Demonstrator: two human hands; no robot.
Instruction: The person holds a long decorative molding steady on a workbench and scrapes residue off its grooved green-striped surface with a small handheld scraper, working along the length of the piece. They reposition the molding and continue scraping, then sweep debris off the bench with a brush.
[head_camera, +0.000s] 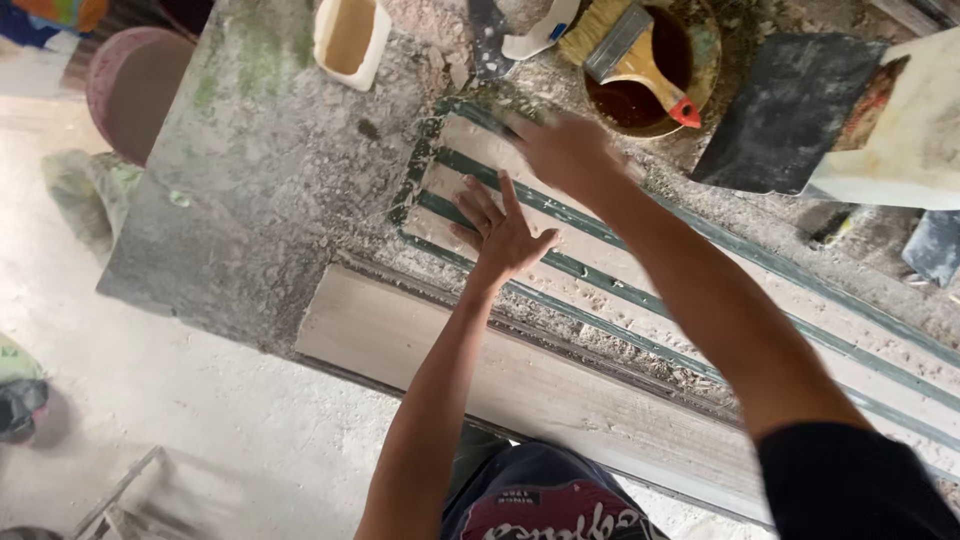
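Observation:
A long mould (640, 300) of green rails with pale strips between them lies slantwise on a dusty workbench (260, 190). My left hand (500, 232) rests flat on the strips near the mould's left end, fingers spread and holding nothing. My right hand (565, 150) is just beyond it at the mould's far left end, over the rails. It is blurred, so whether it holds anything cannot be told.
A wide brush (640, 52) lies across a bucket of brown liquid (700, 60) behind the mould. A white rectangular tub (350, 38) sits at the back left, a dark slab (790, 110) at the back right. A pale plank (520, 375) runs along the bench's near edge. A pink stool (135, 85) stands on the floor.

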